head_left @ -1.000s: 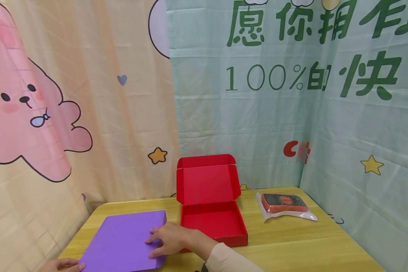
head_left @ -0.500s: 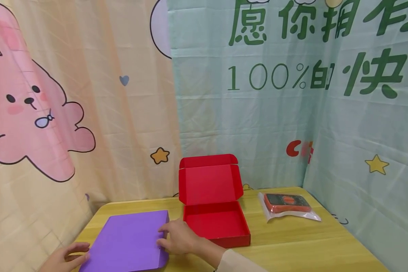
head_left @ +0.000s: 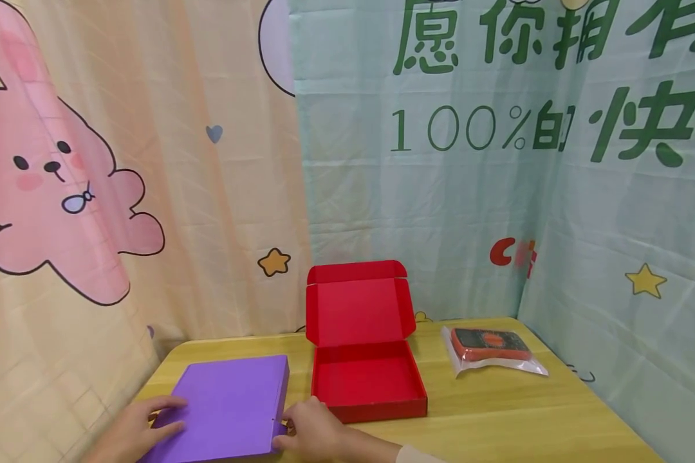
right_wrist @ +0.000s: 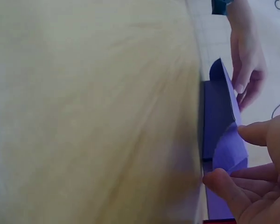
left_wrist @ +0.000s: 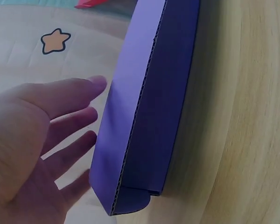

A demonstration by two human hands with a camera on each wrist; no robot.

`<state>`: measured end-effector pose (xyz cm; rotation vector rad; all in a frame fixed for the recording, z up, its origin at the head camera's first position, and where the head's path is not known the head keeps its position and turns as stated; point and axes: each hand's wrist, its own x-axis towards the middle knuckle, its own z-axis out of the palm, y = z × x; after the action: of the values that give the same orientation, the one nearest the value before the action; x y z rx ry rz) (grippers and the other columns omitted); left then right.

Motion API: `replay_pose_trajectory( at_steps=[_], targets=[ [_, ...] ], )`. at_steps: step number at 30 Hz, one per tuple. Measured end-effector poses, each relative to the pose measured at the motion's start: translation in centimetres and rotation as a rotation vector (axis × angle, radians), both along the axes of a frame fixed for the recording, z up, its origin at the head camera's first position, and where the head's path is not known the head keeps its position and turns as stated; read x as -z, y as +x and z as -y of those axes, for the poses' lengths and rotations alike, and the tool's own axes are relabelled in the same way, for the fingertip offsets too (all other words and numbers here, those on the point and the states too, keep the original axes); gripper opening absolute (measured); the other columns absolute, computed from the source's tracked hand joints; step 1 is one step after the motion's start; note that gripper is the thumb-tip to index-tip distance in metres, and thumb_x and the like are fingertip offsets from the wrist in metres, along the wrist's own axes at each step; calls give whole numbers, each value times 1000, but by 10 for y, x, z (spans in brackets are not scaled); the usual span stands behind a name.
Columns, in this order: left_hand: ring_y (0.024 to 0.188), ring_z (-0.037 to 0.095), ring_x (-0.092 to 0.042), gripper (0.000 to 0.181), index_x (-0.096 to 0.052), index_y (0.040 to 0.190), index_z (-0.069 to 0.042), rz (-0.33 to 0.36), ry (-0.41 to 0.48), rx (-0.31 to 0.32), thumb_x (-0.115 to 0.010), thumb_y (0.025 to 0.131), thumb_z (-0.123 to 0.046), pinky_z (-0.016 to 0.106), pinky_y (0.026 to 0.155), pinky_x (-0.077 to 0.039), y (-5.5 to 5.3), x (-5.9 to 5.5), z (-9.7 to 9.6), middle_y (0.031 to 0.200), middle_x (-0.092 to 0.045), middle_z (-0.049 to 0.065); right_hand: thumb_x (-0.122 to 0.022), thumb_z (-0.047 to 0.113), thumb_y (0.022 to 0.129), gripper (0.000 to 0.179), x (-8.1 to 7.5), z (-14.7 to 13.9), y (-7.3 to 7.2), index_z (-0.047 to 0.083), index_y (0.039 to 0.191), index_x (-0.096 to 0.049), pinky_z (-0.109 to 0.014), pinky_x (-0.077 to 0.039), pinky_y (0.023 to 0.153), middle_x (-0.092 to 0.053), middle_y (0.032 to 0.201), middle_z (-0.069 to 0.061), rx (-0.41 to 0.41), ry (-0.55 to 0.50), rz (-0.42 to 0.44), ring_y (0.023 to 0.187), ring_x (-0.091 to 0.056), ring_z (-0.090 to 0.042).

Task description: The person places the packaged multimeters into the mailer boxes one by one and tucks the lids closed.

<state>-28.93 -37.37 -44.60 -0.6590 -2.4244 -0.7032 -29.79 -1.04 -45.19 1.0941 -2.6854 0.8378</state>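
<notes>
A flat purple cardboard box [head_left: 226,405] lies on the left of the table with its lid down. My left hand [head_left: 133,427] rests at the lid's left edge, fingers and thumb fairly straight; in the left wrist view its fingertips are beside the lid [left_wrist: 126,93]. At the box's right front corner, my right hand [head_left: 315,431] pinches a side flap. That rounded flap [right_wrist: 229,147] stands out from the box between thumb and fingers in the right wrist view. A second flap [left_wrist: 130,200] sticks out at another corner in the left wrist view.
An open red cardboard box [head_left: 370,379] stands right of the purple one, lid upright, nothing visible inside. A red and black multimeter [head_left: 489,344] in a clear bag lies at the back right of the wooden table [head_left: 498,418]. Printed curtains [head_left: 226,193] hang behind.
My right hand has slid from the lid's right edge toward the front corner, where a flap now sticks out. My left hand has moved from the box's left edge further onto the lid.
</notes>
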Motion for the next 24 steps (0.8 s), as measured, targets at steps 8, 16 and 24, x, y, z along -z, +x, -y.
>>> replay_pose_trajectory(
  at_steps=[8, 16, 24],
  targets=[
    [105, -9, -58, 28, -78, 96, -6, -5, -21, 31, -93, 72, -12, -2, 85, -30, -3, 9, 1, 107, -73, -18, -85, 17, 86, 14, 10, 5, 3, 5, 93, -83, -16, -48, 54, -70, 69, 13, 52, -264, 266, 62, -57, 5],
    [111, -3, -60, 34, -80, 104, -2, 5, -47, -2, -91, 76, -17, -3, 90, -22, -1, 7, 0, 110, -75, -13, -88, 13, 81, 13, 7, 15, 9, 3, 83, -82, -22, -50, 51, -67, 62, 6, 185, -461, 516, 55, -59, -8],
    [114, -4, -57, 34, -79, 109, 1, 90, -62, -5, -88, 82, -18, -4, 89, -23, 1, 0, -1, 112, -76, -6, -88, 9, 81, 11, 1, 23, 12, 4, 77, -79, -24, -54, 60, -68, 67, 1, 289, -512, 638, 62, -65, -12]
  ],
)
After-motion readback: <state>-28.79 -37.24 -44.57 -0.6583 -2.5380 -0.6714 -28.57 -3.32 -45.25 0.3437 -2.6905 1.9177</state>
